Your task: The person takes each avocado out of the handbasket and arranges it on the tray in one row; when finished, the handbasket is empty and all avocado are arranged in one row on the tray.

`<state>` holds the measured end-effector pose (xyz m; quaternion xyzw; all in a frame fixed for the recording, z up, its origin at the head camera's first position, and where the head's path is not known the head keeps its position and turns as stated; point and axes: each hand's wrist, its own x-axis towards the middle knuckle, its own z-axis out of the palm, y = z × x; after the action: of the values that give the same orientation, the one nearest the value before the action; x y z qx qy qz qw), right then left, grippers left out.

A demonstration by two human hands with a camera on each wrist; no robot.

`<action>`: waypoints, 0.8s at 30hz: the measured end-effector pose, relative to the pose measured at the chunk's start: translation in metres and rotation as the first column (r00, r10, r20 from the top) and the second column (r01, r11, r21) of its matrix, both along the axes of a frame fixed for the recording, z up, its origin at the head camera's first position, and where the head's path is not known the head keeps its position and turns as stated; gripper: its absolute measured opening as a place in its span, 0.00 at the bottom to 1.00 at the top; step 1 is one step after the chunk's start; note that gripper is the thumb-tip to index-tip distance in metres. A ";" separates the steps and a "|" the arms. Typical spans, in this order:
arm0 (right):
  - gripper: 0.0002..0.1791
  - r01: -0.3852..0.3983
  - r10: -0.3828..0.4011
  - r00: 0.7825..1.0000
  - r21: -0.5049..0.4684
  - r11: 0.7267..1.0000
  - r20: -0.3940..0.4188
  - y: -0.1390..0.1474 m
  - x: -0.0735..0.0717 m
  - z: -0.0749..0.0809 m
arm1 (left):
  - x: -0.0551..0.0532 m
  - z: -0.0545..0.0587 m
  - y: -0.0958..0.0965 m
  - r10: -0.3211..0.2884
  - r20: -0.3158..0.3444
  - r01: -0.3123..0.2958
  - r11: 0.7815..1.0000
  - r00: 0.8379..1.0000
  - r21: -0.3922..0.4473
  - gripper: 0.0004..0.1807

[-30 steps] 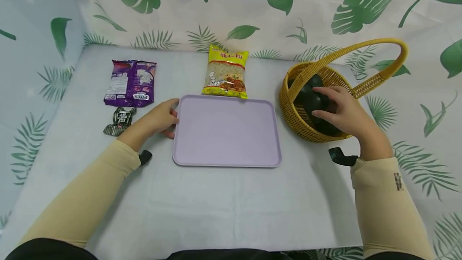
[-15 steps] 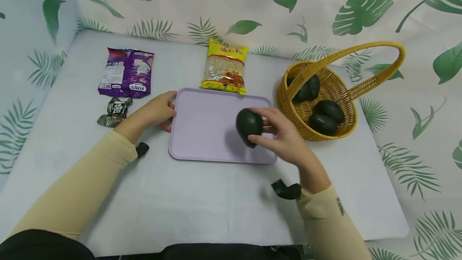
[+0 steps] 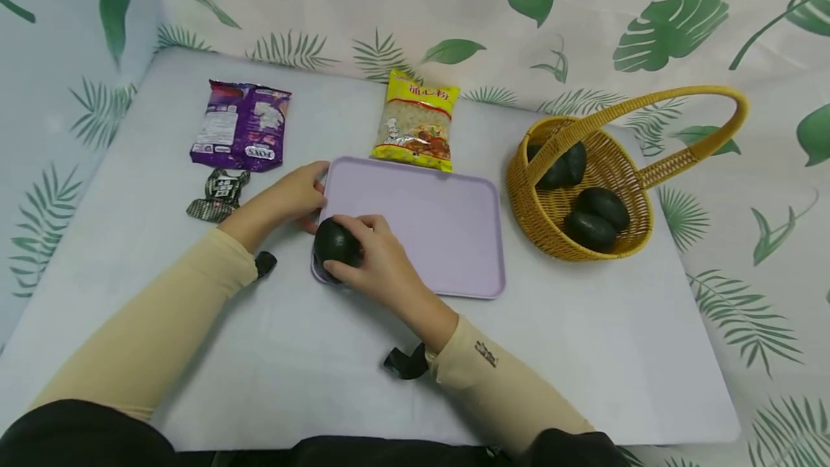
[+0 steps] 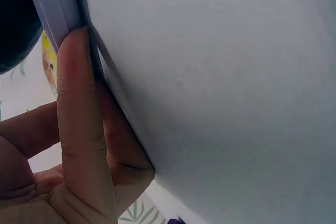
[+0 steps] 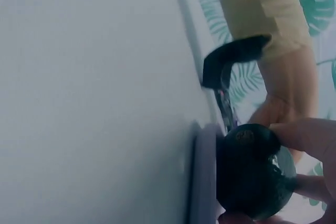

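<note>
Holding a dark avocado (image 3: pixel 334 243) at the near left corner of the lilac tray (image 3: pixel 441 233)
In the head view, the right hand (image 3: pixel 379 261) grasps the avocado between thumb and fingers; the left hand (image 3: pixel 293 197), not clenched, rests against the tray's left edge, a light brace that should stop sliding. The left wrist view shows that hand touching the tray's rim with one finger straight. In the right wrist view, avocado-to-base contact is hard to tell; loosening only once it sits steady would likely prevent rolling.

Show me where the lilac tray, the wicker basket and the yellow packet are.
Lilac tray (image 3: pixel 441 225): head view, bare middle of its surface.
Wicker basket (image 3: pixel 528 209): head view, left outer wall.
Yellow packet (image 3: pixel 416 127): head view, middle of its face.
</note>
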<state>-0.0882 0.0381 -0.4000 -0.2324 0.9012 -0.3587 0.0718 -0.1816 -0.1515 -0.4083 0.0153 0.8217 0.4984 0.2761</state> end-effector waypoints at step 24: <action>0.41 0.021 -0.019 0.984 0.011 1.000 -0.175 -0.003 0.015 -0.016 | 0.000 0.002 0.001 -0.015 -0.010 0.015 0.999 1.000 -0.041 0.43</action>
<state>-0.0733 0.0354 -0.4164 -0.2536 0.9085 -0.3320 -0.0095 -0.1814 -0.1504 -0.4066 0.0182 0.8328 0.4794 0.2760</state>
